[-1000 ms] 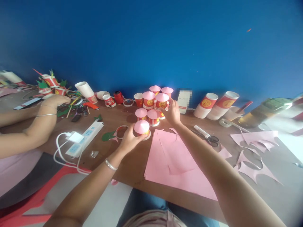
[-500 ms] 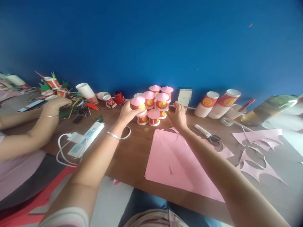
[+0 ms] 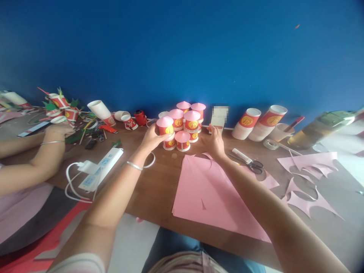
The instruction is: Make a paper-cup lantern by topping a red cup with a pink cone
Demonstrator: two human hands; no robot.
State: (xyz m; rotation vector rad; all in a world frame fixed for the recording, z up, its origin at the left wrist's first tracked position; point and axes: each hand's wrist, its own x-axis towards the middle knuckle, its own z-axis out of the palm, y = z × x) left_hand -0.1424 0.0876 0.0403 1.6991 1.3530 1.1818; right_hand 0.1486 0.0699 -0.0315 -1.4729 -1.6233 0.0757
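Note:
My left hand (image 3: 152, 138) grips the side of a red paper cup (image 3: 168, 130) topped with a pink paper cone, on the upper layer of a cluster. Similar cups stand around it, some stacked on others, including a front cup (image 3: 182, 146) on the table with its own pink cone (image 3: 182, 136). Gold emblems mark their red bands. My right hand (image 3: 215, 145) hovers just right of the cluster, fingers apart, holding nothing. A white card-like object (image 3: 220, 117), partly blurred out, leans on the wall behind it. Pink paper sheets (image 3: 204, 201) lie below my right forearm.
Scissors (image 3: 256, 166), a glue stick (image 3: 241, 156), a tape roll (image 3: 271, 144) and pink paper scraps (image 3: 305, 204) lie right. Behind are stacked paper cups (image 3: 247, 123) and a large bottle (image 3: 321, 131). Left are a power strip (image 3: 104, 168) and another person's hand (image 3: 60, 131).
The whole view has shifted slightly left. My left hand stays on the coned cup, and my right hand keeps beside the cluster with little movement.

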